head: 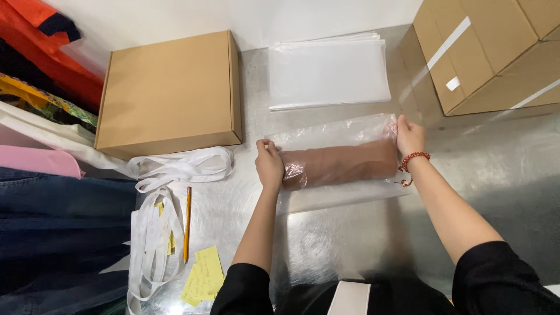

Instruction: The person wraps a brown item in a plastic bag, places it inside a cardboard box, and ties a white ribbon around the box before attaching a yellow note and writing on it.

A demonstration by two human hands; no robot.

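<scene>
A folded brown garment [341,164] lies inside a clear plastic bag [332,133] on the metal table [361,245]. My left hand [269,165] grips the bag's left end, fingers curled over the garment's edge. My right hand [409,137], with a red bead bracelet on the wrist, holds the bag's right end. Both arms wear black sleeves.
A flat brown cardboard box [169,90] sits at the left, a stack of clear bags [328,73] behind, a large taped carton [490,49] at the right. White straps [175,169], a yellow pencil [188,221] and yellow notes [203,274] lie front left beside piled clothes [41,99].
</scene>
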